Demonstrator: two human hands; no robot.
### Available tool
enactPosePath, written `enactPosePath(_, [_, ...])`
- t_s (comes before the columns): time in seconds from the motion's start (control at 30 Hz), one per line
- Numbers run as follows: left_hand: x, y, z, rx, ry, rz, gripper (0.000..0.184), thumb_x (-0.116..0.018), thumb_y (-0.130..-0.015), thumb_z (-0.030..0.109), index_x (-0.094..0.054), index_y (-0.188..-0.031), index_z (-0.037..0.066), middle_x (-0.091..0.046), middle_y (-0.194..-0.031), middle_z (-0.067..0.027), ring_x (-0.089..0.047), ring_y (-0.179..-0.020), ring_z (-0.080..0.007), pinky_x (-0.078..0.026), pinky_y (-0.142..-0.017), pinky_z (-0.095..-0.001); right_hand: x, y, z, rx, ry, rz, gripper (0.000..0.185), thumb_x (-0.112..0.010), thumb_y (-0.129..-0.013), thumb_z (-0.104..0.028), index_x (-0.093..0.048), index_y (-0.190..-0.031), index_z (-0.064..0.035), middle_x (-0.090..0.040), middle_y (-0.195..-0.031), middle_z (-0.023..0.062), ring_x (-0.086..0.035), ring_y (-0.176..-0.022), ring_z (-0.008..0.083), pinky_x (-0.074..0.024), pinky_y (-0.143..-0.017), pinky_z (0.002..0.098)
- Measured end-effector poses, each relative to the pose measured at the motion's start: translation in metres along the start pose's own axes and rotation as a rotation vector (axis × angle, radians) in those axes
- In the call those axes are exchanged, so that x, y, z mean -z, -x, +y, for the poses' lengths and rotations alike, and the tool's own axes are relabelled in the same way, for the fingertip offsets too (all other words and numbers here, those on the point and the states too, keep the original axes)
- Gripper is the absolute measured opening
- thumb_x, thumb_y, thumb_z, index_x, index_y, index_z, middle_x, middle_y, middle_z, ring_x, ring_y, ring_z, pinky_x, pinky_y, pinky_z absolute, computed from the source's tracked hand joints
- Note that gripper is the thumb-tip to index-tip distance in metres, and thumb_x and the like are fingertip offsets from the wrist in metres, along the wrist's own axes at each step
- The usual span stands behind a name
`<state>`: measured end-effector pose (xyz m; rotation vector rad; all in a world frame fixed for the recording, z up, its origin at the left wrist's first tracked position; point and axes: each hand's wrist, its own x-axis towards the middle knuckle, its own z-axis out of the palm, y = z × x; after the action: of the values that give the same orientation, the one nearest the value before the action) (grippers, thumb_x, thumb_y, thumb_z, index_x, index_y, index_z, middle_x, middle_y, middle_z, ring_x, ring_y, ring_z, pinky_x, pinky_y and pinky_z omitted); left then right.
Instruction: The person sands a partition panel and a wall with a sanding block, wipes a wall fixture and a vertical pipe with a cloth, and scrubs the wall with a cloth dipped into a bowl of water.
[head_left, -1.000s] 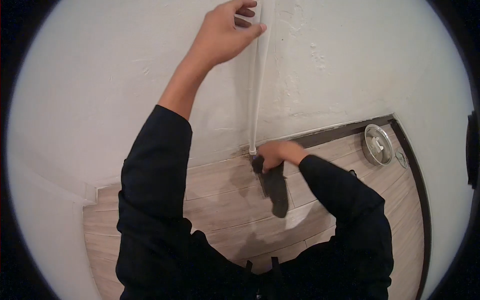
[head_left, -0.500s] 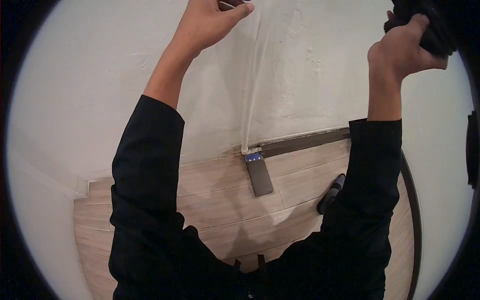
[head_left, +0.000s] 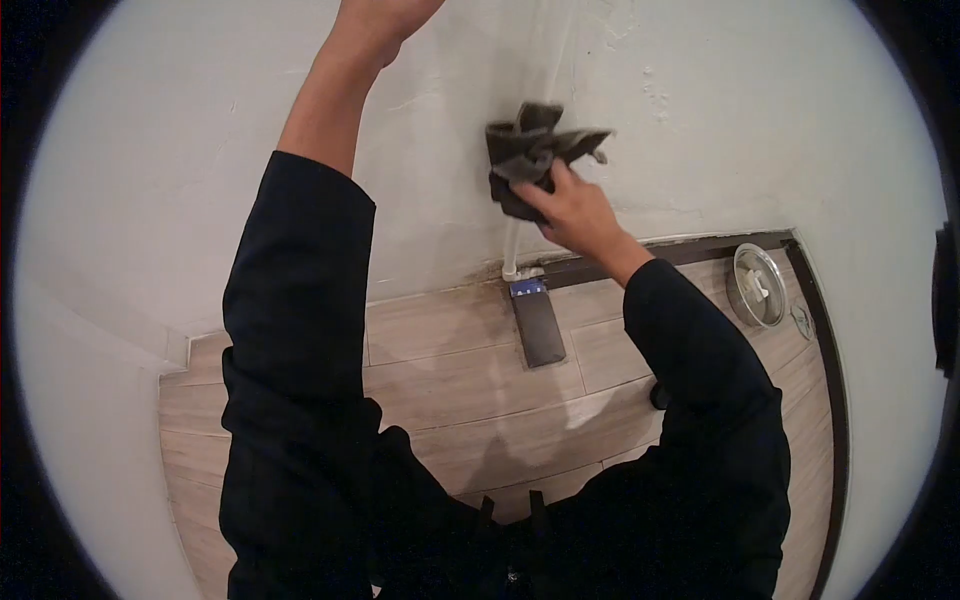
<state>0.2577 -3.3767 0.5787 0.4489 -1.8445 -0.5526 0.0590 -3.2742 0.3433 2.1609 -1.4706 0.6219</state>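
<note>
My right hand [head_left: 578,212] is closed round a crumpled dark grey cloth [head_left: 530,165], holding it in front of the white wall and over the pale pipe [head_left: 511,250] that runs down to the floor. Whether the cloth touches the pipe or the wall I cannot tell. At the top edge of the view, my left hand [head_left: 392,20] is raised near the wall, and its fingers lie outside the picture.
A brown strip [head_left: 540,330] with a blue label sits on the wood-look floor below the pipe. To the right, a clear round container [head_left: 757,287] with white items stands by the dark baseboard [head_left: 825,400]. Part of a dark shoe [head_left: 658,397] shows beside my right sleeve.
My right hand has swung left and down from the upper right with the cloth, now in front of the pipe. My left hand has moved up, taking its fingers out of view.
</note>
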Motion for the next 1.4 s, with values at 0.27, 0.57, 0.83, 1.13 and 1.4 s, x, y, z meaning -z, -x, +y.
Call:
enactPosePath(0.27, [0.001, 0.000, 0.003, -0.003, 0.026, -0.003, 0.027, -0.062, -0.098, 0.023, -0.070, -0.102, -0.002, -0.069, -0.089, -0.0113, -0.064, -0.082, -0.0194, -0.052, -0.077, -0.0364, -0.090, 0.057, -0.013, 0.128, -0.058, -0.161, 0.043, -0.058, -0.088, -0.014, -0.056, -0.129, -0.0259, -0.057, -0.097, 0.0183, -0.068, -0.070, 0.0339, -0.0564, -0.054, 0.0452])
enactPosePath(0.57, [-0.001, -0.001, -0.014, -0.080, 0.005, -0.137, 0.030, -0.066, -0.095, 0.024, -0.069, -0.110, -0.001, -0.068, -0.096, -0.0069, -0.063, -0.085, -0.0152, -0.051, -0.081, -0.0313, -0.114, 0.095, 0.002, 0.278, 0.011, -0.590, 0.044, -0.064, -0.082, -0.010, -0.061, -0.124, -0.0213, -0.058, -0.103, 0.0129, -0.067, -0.078, 0.0314, -0.0563, -0.063, 0.0444])
enactPosePath(0.83, [-0.004, 0.000, -0.022, -0.053, -0.024, -0.196, 0.029, -0.069, -0.092, 0.024, -0.070, -0.109, 0.001, -0.069, -0.091, -0.0040, -0.062, -0.083, -0.0116, -0.050, -0.077, -0.0286, 0.038, -0.039, 0.003, 0.295, -0.004, 0.215, 0.058, -0.071, -0.064, -0.006, -0.065, -0.122, -0.0140, -0.057, -0.091, 0.0084, -0.062, -0.074, 0.0278, -0.0535, -0.058, 0.0405])
enactPosePath(1.13, [-0.025, 0.001, -0.011, -0.018, 0.235, -0.050, 0.044, -0.065, -0.097, 0.030, -0.060, -0.130, 0.001, -0.067, -0.110, -0.0115, -0.062, -0.099, -0.0180, -0.051, -0.086, -0.0345, 0.265, -0.218, 0.037, -0.195, -0.060, 1.360, 0.057, -0.064, -0.081, 0.001, -0.049, -0.136, -0.0041, -0.043, -0.127, 0.0278, -0.048, -0.119, 0.0447, -0.0430, -0.104, 0.0482])
enactPosePath(1.4, [-0.021, -0.005, -0.005, -0.013, 0.310, -0.072, 0.037, -0.070, -0.092, 0.023, -0.064, -0.121, 0.000, -0.069, -0.109, -0.0105, -0.065, -0.096, -0.0191, -0.051, -0.086, -0.0346, 0.275, -0.285, 0.068, -0.055, 0.313, 0.822, 0.052, -0.071, -0.081, -0.024, -0.062, -0.132, -0.0192, -0.049, -0.129, 0.0321, -0.049, -0.122, 0.0492, -0.0409, -0.106, 0.0529])
